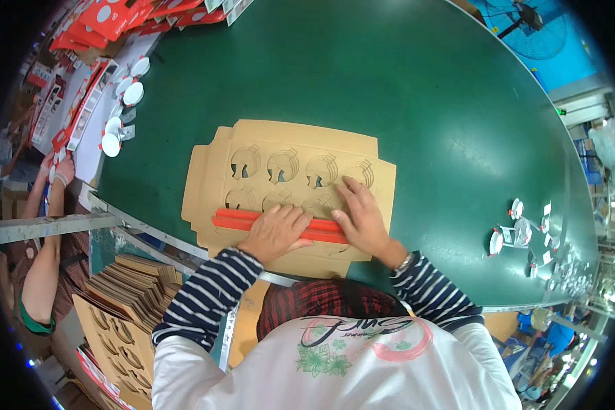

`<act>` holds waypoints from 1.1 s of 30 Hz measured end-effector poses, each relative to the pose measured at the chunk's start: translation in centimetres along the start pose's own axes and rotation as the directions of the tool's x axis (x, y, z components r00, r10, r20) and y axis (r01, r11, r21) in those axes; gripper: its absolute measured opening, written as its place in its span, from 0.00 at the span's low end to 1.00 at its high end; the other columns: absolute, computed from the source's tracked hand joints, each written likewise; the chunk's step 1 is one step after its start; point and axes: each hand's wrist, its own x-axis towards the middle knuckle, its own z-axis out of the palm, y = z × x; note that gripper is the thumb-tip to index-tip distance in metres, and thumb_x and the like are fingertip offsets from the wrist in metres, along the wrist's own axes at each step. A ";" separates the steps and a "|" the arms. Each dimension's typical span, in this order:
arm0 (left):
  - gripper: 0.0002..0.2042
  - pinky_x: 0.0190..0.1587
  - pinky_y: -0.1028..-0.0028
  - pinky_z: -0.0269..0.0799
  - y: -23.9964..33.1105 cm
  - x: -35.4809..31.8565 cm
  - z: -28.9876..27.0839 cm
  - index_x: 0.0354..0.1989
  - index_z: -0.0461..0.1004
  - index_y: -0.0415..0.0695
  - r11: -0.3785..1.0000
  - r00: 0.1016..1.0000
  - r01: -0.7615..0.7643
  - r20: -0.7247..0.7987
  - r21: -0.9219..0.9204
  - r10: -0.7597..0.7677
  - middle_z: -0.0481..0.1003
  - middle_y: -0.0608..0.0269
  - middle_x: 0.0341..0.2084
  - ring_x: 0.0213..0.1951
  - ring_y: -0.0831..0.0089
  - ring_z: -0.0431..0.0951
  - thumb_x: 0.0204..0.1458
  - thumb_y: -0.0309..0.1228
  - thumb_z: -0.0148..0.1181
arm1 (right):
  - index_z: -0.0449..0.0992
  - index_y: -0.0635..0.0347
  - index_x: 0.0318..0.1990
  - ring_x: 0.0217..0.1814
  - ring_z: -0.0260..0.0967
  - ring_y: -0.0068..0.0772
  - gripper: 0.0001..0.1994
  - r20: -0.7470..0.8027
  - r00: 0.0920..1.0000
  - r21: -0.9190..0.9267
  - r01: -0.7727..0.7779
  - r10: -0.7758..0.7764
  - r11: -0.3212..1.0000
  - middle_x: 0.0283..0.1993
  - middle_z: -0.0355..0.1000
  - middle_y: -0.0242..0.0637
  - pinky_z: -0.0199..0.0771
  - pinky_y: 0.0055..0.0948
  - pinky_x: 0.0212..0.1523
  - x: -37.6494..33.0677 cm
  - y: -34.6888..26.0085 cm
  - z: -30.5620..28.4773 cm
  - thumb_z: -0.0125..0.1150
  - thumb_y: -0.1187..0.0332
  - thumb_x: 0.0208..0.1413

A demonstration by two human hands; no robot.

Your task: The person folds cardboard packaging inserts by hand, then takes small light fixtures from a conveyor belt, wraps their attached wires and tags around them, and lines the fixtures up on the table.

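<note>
Navy-and-white striped sleeves (pixel 208 294), a white top with green floral print (pink swirl too), red plaid beneath.

flat brown die-cut cardboard sheet (pixel 290 154) on green table, red strip (pixel 236 219) across it.

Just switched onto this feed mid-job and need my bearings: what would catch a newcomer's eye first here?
First, the tan die-cut cardboard sheet with round cut-outs, lying flat on the big green table. Across its near edge lies a flat red strip, pressed down by the left hand and the right hand. At the table's far left sit small white round discs beside red boxes; a stack of similar cardboard sheets sits below the table's left edge.
</note>
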 end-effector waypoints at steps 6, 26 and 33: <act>0.09 0.35 0.65 0.66 5.6 -2.4 -0.3 0.27 0.68 0.44 0.991 0.980 -0.046 -0.185 0.124 0.069 0.71 0.61 0.31 0.36 0.64 0.72 0.37 0.28 0.60 | 0.62 0.65 0.58 0.62 0.57 0.54 0.27 -0.231 0.962 -0.284 0.079 -0.148 0.955 0.59 0.61 0.53 0.55 0.45 0.62 5.5 2.7 -8.5 0.58 0.60 0.53; 0.16 0.45 0.58 0.67 -1.0 9.7 -8.7 0.40 0.74 0.38 0.967 0.916 0.113 -0.402 0.229 -0.012 0.74 0.55 0.41 0.43 0.53 0.73 0.44 0.34 0.62 | 0.69 0.60 0.27 0.24 0.67 0.45 0.11 0.068 0.984 -0.287 0.179 -0.166 0.941 0.22 0.68 0.41 0.67 0.40 0.25 4.5 3.9 -9.5 0.59 0.62 0.51; 0.09 0.37 0.64 0.70 -5.6 7.9 -2.9 0.37 0.75 0.43 0.963 0.952 0.269 0.151 0.000 -0.266 0.78 0.59 0.32 0.35 0.59 0.77 0.47 0.31 0.59 | 0.73 0.60 0.28 0.30 0.71 0.45 0.16 0.259 0.950 -0.180 -0.128 0.173 0.975 0.29 0.73 0.42 0.71 0.41 0.32 6.8 4.4 -9.5 0.54 0.55 0.55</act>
